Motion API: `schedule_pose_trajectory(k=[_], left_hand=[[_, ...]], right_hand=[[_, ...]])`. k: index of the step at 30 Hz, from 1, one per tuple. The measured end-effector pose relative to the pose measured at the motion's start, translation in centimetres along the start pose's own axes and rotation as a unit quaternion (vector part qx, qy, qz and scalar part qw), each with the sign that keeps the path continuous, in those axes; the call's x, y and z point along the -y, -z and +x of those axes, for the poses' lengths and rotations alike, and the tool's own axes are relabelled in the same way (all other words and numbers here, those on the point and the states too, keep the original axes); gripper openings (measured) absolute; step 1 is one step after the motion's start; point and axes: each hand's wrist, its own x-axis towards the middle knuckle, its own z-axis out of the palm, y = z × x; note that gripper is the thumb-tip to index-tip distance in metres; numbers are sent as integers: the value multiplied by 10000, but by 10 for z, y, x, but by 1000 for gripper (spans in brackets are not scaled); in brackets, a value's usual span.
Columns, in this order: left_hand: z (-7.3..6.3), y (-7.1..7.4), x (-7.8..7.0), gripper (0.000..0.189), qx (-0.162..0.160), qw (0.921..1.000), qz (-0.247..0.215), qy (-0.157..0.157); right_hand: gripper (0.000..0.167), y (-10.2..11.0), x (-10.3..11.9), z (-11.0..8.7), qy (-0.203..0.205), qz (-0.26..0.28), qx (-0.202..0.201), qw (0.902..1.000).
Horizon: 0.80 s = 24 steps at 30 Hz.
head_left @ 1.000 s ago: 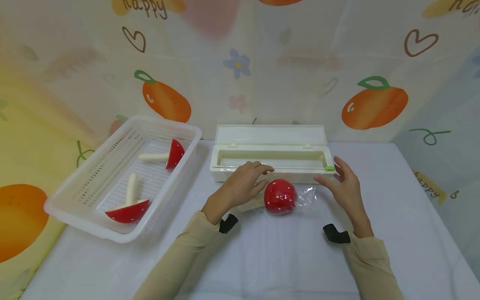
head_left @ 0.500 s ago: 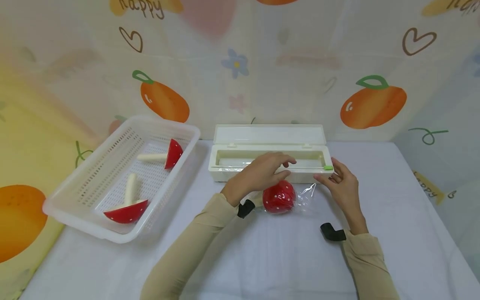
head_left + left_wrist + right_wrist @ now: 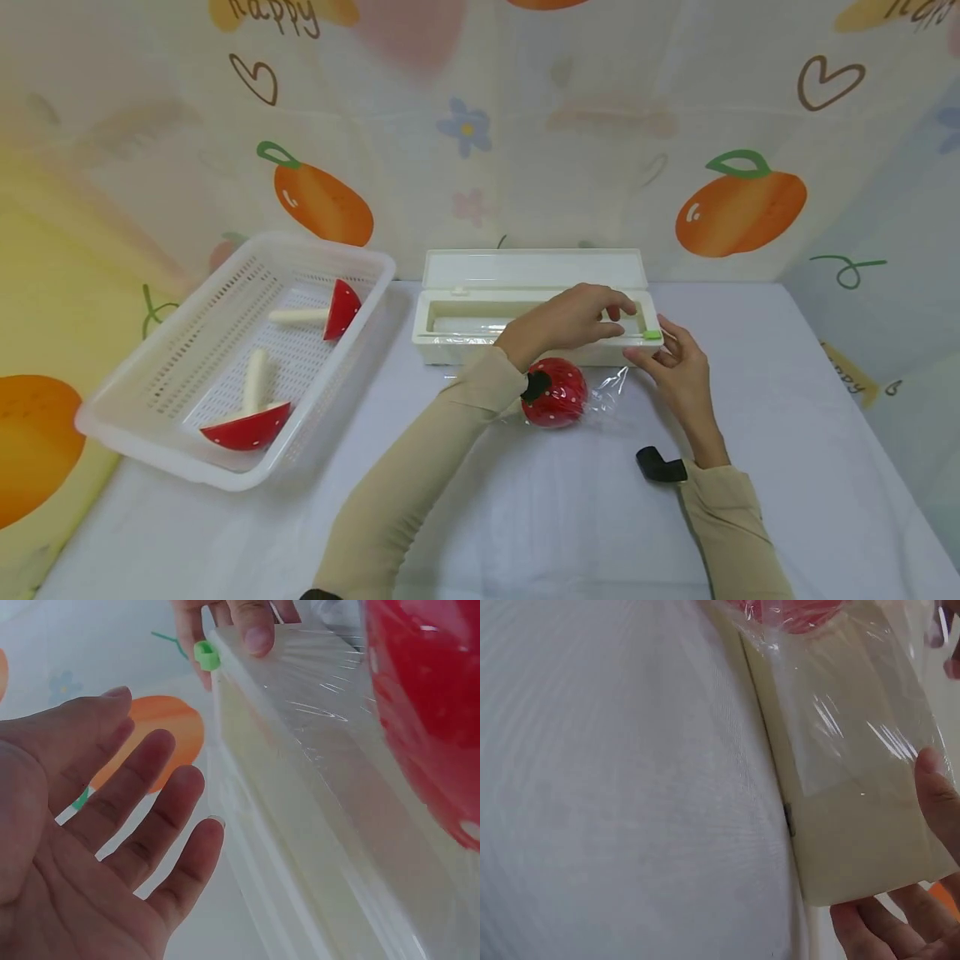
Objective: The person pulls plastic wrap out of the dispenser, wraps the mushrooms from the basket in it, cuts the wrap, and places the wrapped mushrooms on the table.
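Observation:
A white cling film dispenser [image 3: 442, 352] stands on the table with its lid [image 3: 534, 268] raised at the back. My right hand [image 3: 678, 371] grips its right end, thumb on the front face and fingers around the end. Over the dispenser, near its green slider [image 3: 652, 335], hovers my left hand [image 3: 573, 317], its fingers spread and slightly bent, holding nothing. In front of the dispenser lies a red, white-dotted toy mushroom [image 3: 566, 402] wrapped in clear film [image 3: 606, 392]. My left wrist and sleeve hide its stem. Film also stretches along the dispenser's front in the left wrist view.
On the left, a white perforated basket [image 3: 161, 457] contains two toy mushrooms with red caps [image 3: 247, 429] and pale stems. White cloth [image 3: 585, 517] covers the table. A printed curtain [image 3: 517, 167] hangs directly behind the dispenser.
My left hand has moved right along the dispenser, toward the slider end. The right hand has come to grip the dispenser's end. The wrapped mushroom stays in front of the dispenser.

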Motion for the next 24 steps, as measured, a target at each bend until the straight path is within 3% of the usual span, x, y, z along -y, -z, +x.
schedule_pose_trajectory(k=[4,12,18,24], left_hand=[[15,-4,-1,36,117,9999,79,-37],[38,-20,0,30,179,9998,116,-32],[46,-30,-1,31,160,9998,-18,105],[53,-37,-7,29,99,9993,159,318]], right_hand=[[75,0,-2,0,57,335,77,9994],[74,2,-4,-2,113,299,84,9995],[68,1,-3,-3,91,420,84,9990],[66,3,-3,-3,128,145,110,9998]])
